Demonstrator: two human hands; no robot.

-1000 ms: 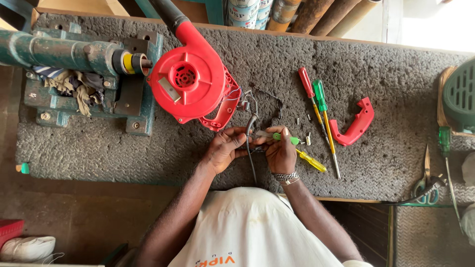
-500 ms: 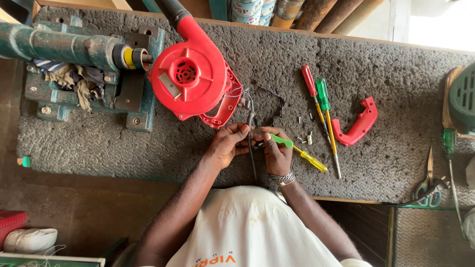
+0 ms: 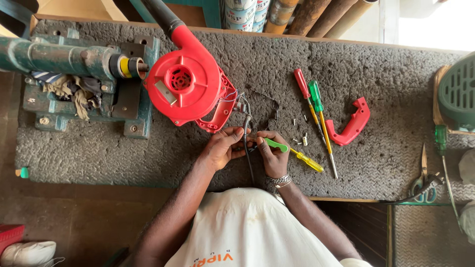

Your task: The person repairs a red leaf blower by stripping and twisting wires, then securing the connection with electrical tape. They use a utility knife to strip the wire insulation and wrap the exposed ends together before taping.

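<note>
Near the front edge of the workbench [image 3: 99, 163], the left hand [image 3: 222, 148] is closed around the black cable [image 3: 246, 143] that runs from the opened red blower [image 3: 185, 91], pinching it just below where its thin wires fan out, so the end stays put. The right hand [image 3: 272, 155] meets it there, fingers curled shut on something small; it may be the tip of the green-and-yellow screwdriver [image 3: 292, 152] lying just beside it, but the fingers hide that. Loose screws [image 3: 299, 141], two more screwdrivers [image 3: 314, 106] and the detached red handle half [image 3: 349, 126] lie within reach toward the right edge.
</note>
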